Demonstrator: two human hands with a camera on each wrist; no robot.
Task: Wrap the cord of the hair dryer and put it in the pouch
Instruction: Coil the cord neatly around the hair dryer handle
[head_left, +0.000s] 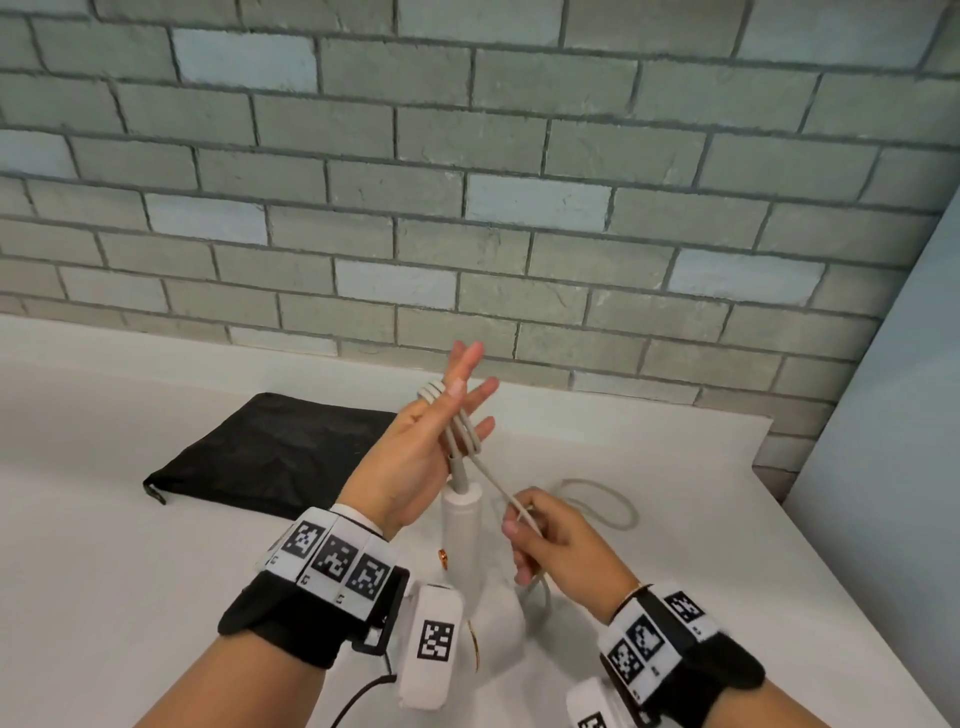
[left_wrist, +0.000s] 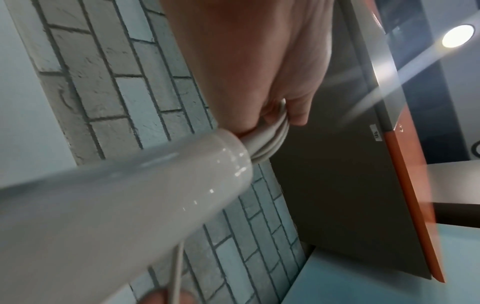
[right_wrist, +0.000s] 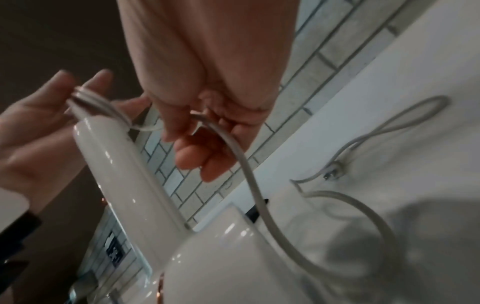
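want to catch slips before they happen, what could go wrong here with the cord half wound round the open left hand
1. The coils sit round straight, spread fingers of the left hand, pinned only by the thumb; they could slide off.
2. The hair dryer seems to hang from the cord; a tug by the right hand could swing it.
3. The loose cord and plug lie on the counter and may snag.

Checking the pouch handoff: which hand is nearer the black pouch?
Left. The left hand is raised beside the pouch's right edge; the right hand holds the cord farther right.
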